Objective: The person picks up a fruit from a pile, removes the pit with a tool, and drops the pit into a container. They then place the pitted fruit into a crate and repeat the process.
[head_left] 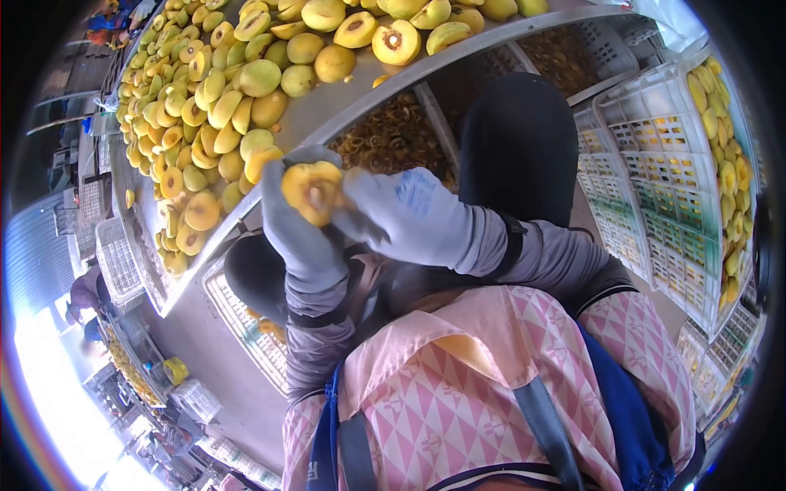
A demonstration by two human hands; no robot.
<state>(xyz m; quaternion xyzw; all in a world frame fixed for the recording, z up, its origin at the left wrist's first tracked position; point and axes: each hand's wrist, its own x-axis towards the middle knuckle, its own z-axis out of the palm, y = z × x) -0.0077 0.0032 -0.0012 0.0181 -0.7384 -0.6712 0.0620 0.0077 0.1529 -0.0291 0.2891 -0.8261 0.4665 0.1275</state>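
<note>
Both my hands wear pale grey gloves. My left hand is closed around a yellow peach half, its cut face turned up with brown stone at the centre. From the right, my right hand reaches against the peach half's edge with curled fingers. Whatever its fingers may hold is hidden behind the fruit and the glove. Just beyond my hands, a heap of yellow peaches, many of them halved, lies on a metal table. One halved peach near the table edge shows its stone.
Brown scraps fill a bin below the table edge. A white crate of peaches stands at right, and another crate sits by my left knee. My dark knees flank my hands. Another person is at far left.
</note>
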